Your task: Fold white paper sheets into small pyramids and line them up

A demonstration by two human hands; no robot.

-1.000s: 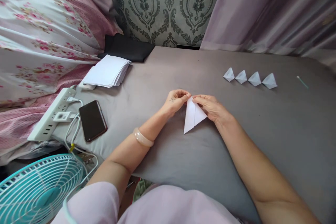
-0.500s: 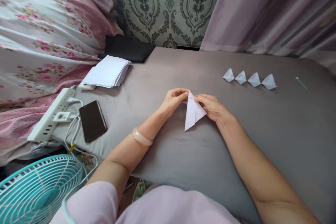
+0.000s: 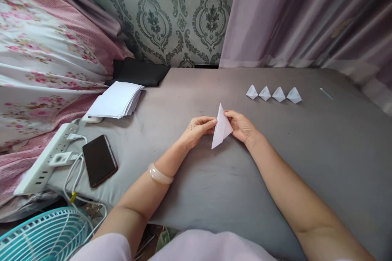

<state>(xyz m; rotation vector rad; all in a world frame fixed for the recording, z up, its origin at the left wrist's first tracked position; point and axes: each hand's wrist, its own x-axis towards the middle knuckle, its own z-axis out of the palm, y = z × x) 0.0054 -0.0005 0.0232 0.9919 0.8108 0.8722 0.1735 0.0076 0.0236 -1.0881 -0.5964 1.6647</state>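
A folded sheet of white paper (image 3: 222, 129), shaped like a narrow triangle with its tip pointing away, is held between my two hands above the grey surface. My left hand (image 3: 197, 129), with a pale bangle (image 3: 159, 174) further up the arm, pinches its left edge between thumb and fingers. On the other side, my right hand (image 3: 241, 126) grips the right edge near the upper part. The fingers behind the paper are partly hidden. Several small folded white paper shapes (image 3: 279, 94) stand in a row beyond my right hand.
A stack of white paper (image 3: 114, 100) lies at the left, before a black folded item (image 3: 139, 72). Nearer are a phone (image 3: 99, 160), a white power strip (image 3: 45, 159) with cables and a turquoise fan (image 3: 45, 236). A thin light stick (image 3: 326, 93) lies far right on the grey cloth (image 3: 306, 151).
My left hand has slid from the paper's top tip down its left edge. The paper has turned, its face now looking plainer. The camera view has shifted, moving the surroundings down and left.
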